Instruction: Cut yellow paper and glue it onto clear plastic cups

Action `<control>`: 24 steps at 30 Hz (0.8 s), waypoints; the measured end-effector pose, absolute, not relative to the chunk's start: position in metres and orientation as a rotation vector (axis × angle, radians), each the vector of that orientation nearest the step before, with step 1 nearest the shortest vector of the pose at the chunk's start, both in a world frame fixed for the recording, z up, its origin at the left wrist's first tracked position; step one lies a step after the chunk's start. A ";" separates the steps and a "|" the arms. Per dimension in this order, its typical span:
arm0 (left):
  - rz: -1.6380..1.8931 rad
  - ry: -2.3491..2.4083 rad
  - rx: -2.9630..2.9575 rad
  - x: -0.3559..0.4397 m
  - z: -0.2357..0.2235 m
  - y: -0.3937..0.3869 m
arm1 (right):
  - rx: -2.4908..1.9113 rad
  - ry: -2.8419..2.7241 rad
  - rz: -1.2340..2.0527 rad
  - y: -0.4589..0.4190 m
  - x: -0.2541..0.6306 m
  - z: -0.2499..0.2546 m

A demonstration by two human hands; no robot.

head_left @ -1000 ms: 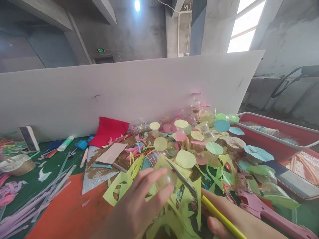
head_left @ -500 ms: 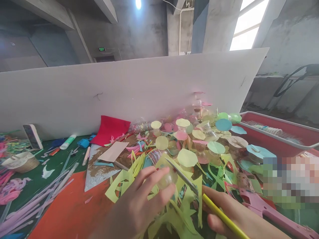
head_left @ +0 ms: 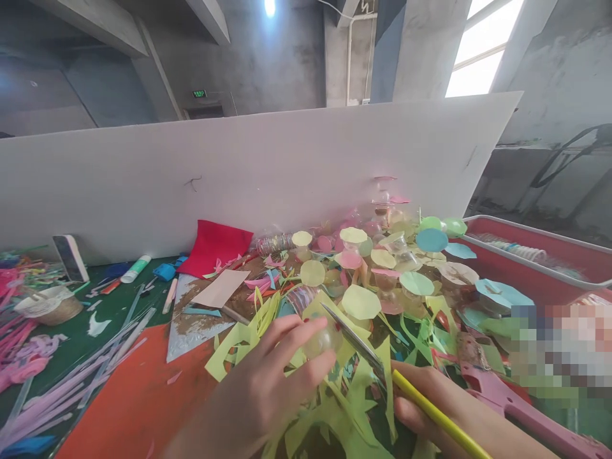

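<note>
Left hand [head_left: 268, 389] half closed around a clear plastic dome [head_left: 322, 338], fingers wrapped over its side, among scraps of yellow-green paper [head_left: 234, 347]. Right hand [head_left: 430, 414] closed on the yellow handle of a long cutter [head_left: 363, 341], blade slanting up to the dome's right side (whether scissors or knife, too hidden to tell). Farther off, clear cups [head_left: 387, 280] topped with paper circles, heaped against a white board [head_left: 239, 178]; near right, a pink plastic tool [head_left: 497, 398]; far right, a red tray [head_left: 526, 255].
</note>
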State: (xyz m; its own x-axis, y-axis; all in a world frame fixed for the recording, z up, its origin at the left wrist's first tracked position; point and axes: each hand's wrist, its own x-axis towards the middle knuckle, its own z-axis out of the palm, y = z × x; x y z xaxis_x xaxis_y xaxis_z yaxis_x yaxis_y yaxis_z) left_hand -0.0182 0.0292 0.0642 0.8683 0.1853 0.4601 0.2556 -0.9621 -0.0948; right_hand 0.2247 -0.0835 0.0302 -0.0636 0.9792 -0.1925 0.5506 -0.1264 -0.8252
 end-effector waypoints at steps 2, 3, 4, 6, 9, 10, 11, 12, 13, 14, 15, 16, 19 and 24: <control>-0.704 -0.340 -2.893 -0.018 0.062 0.029 | -1.727 -1.647 1.134 -0.083 0.224 0.030; -0.713 -0.337 -2.889 -0.018 0.061 0.029 | -1.729 -1.655 1.159 -0.082 0.224 0.030; -0.725 -0.334 -2.883 -0.018 0.061 0.030 | -1.725 -1.664 1.182 -0.082 0.225 0.030; -0.737 -0.328 -2.871 -0.018 0.060 0.030 | -1.697 -1.684 1.208 -0.082 0.225 0.030; -0.752 -0.306 -2.853 -0.018 0.062 0.030 | -1.661 -1.694 1.194 -0.083 0.225 0.030; -0.753 -0.300 -2.846 -0.018 0.062 0.030 | -1.653 -1.690 1.183 -0.083 0.226 0.030; -0.762 -0.296 -2.834 -0.018 0.063 0.029 | -1.646 -1.682 1.173 -0.083 0.226 0.030; -0.768 -0.296 -2.823 -0.017 0.064 0.029 | -1.642 -1.676 1.163 -0.084 0.226 0.030; -0.771 -0.299 -2.814 -0.017 0.064 0.029 | -1.637 -1.669 1.154 -0.084 0.226 0.029; -0.767 -0.302 -2.810 -0.017 0.064 0.028 | -1.632 -1.661 1.143 -0.084 0.226 0.029; -0.758 -0.302 -2.811 -0.017 0.064 0.028 | -1.629 -1.651 1.134 -0.084 0.226 0.029; -0.734 -0.298 -2.819 -0.017 0.064 0.028 | -1.625 -1.642 1.123 -0.085 0.226 0.029; -0.689 -0.308 -2.843 -0.019 0.062 0.029 | -1.615 -1.625 1.088 -0.085 0.227 0.027; -0.737 -0.351 -2.855 -0.017 0.058 0.029 | -1.610 -1.627 1.064 -0.084 0.228 0.026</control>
State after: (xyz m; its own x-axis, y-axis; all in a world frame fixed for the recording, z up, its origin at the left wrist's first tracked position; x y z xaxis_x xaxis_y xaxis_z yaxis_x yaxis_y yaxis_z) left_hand -0.0174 0.0293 0.0579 0.8501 0.1829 0.4939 0.2681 -0.9574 -0.1069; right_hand 0.2276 -0.0843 0.0261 -0.0769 0.9905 -0.1144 0.5023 -0.0606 -0.8626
